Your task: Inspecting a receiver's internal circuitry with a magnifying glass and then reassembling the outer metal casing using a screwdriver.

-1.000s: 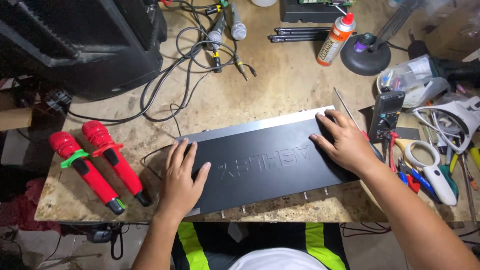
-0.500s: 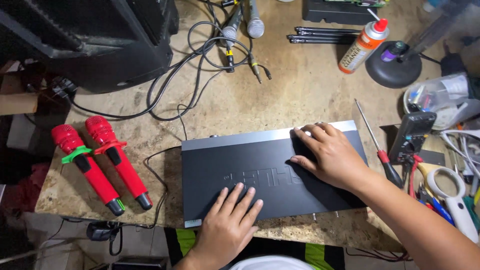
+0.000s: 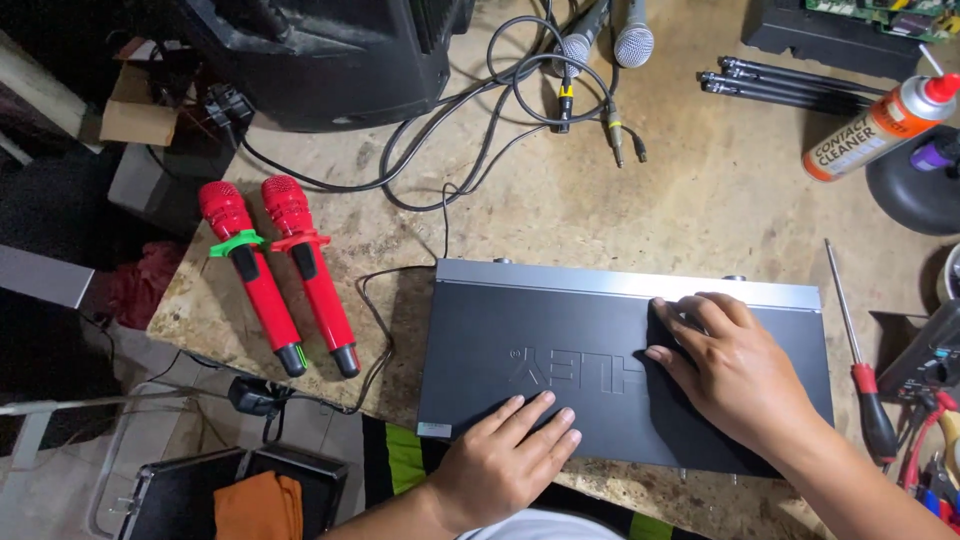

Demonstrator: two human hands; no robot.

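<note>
A flat black metal equipment case [image 3: 560, 340] with a silver back edge lies on the stone worktop [image 3: 560, 210], its near edge at the table's front. My left hand [image 3: 505, 460] rests flat on the case's near left part, fingers spread. My right hand [image 3: 735, 375] presses flat on the right half of the lid. Neither hand grips anything.
Two red microphones [image 3: 285, 275] lie left of the case, with black cables [image 3: 470, 120] and two grey microphones [image 3: 605, 40] behind. A large black speaker [image 3: 320, 55] stands at the back left. A spray can [image 3: 880, 125], a red-handled screwdriver [image 3: 860, 350] and tools sit at the right.
The case now lies squarer and nearer the table's front. My left hand has moved along its near edge toward the middle; my right hand stays flat on the right half.
</note>
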